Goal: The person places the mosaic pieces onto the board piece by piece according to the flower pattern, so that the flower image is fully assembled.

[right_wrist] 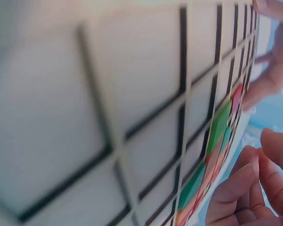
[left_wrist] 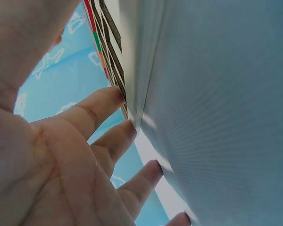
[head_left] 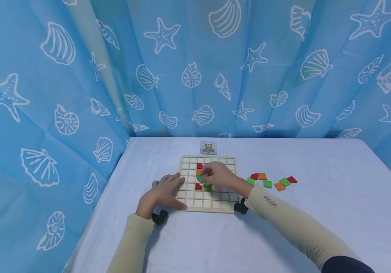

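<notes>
A square pale board [head_left: 189, 204] with a raised grid lies on the table. Along one of its columns, in the head view, are a red rounded piece [head_left: 199, 165], an orange piece [head_left: 198, 172], a dark green rounded piece [head_left: 199, 179] and another red piece [head_left: 199, 187]; a light green square [head_left: 207, 187] lies beside the last. My left hand [head_left: 164, 192] spreads along the board's left side, its fingertips [left_wrist: 114, 95] touching the edge. Over the coloured pieces hovers my right hand [head_left: 218, 175], thumb and fingers [right_wrist: 238, 186] bent close together; whether a piece is between them is unclear.
Right of the board lie loose red, orange and green tiles [head_left: 267, 184], several in all. A small printed pattern card [head_left: 208, 147] sits behind the board. A blue curtain [head_left: 182, 94] with shells and starfish hangs past the white table's [head_left: 202, 242] far edge.
</notes>
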The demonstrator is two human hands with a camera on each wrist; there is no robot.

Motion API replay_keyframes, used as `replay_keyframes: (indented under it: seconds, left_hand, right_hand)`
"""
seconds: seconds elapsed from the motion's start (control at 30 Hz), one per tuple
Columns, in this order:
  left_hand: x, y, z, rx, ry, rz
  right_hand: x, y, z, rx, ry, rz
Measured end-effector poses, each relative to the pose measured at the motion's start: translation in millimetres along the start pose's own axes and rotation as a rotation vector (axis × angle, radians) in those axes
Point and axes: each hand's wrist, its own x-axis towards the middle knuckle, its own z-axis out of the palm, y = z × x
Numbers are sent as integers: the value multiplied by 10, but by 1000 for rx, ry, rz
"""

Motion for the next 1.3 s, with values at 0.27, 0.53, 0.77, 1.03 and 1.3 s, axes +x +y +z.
replay_keyframes:
  seconds: [0.27, 0.53, 0.77, 1.03, 1.3]
  left_hand:
    - [1, 30, 3, -9, 4, -14]
    - [0, 24, 11, -19, 0, -9]
    - [8, 22, 7, -9, 0, -13]
    - [7, 21, 11, -6, -7, -6]
    - [-1, 8, 8, -4, 7, -7]
  right_hand:
    - [-77, 185, -70, -5, -54, 66]
    - [-123, 193, 0, -67, -74, 47]
    - [-123, 189, 0, -69, -72, 45]
    - [-139, 240, -34, -25, -56, 44]
    - [-227, 290, -318, 77, -23, 20]
